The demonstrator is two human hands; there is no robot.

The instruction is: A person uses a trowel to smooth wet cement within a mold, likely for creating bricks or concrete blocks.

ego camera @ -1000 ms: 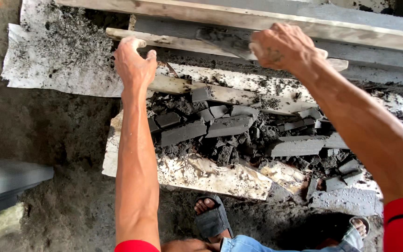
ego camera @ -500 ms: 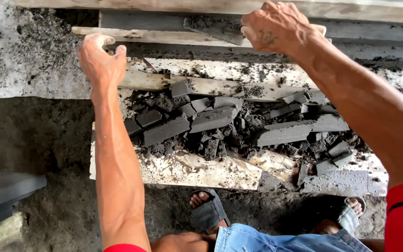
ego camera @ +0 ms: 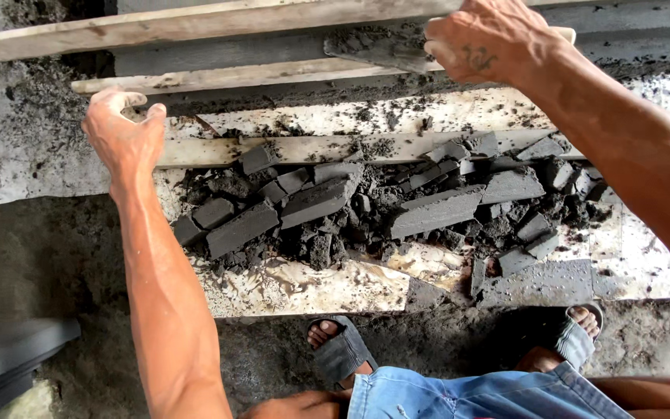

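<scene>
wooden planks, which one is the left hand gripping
The left hand grips the thin pale wooden strip, below the broad top plank and above the mortar-spattered board edging the grey rubble.

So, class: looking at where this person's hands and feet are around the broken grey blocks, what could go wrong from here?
1. The feet wear open sandals right below the board's edge; a broken block sliding off could strike the toes.
2. The left hand grips the end of a rough wooden strip bare, so splinters or a pinch seem possible.
3. The right hand holds a mortar-laden trowel bare; wet mix may irritate skin.
</scene>
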